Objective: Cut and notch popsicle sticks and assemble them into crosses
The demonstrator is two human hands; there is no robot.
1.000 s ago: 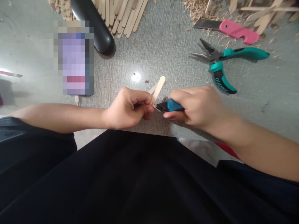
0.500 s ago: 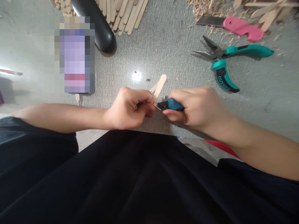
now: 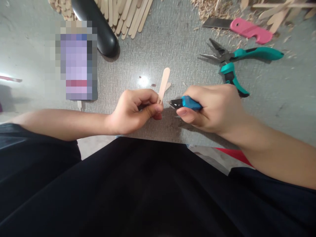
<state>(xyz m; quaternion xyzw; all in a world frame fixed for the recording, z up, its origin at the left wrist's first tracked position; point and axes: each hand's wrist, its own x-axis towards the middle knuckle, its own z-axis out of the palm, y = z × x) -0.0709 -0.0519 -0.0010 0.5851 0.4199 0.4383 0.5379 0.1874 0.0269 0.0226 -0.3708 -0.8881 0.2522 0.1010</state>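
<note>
My left hand (image 3: 138, 110) pinches a wooden craft stick (image 3: 164, 82) between thumb and fingers near its lower end, where a small notch shows. Behind it, crossing at an angle, the rounded tip of a second stick (image 3: 168, 86) pokes out; how it is held is hidden. My right hand (image 3: 212, 107) is wrapped round a blue and black utility knife (image 3: 189, 103), its short blade pointing left toward the stick. A small gap separates the blade from the stick and my left fingertips.
Teal long-nose pliers (image 3: 228, 59) lie spread open beyond my right hand. A pink-handled knife (image 3: 250, 30) rests by wood shavings (image 3: 212, 11). Several craft sticks (image 3: 130, 18) lie at the back, near a black oblong case (image 3: 103, 33) and a blurred phone (image 3: 76, 62) with a cable.
The knife has drawn back to the right, away from the stick. My left hand has turned the stick more upright, and the second stick's tip now shows on its right side.
</note>
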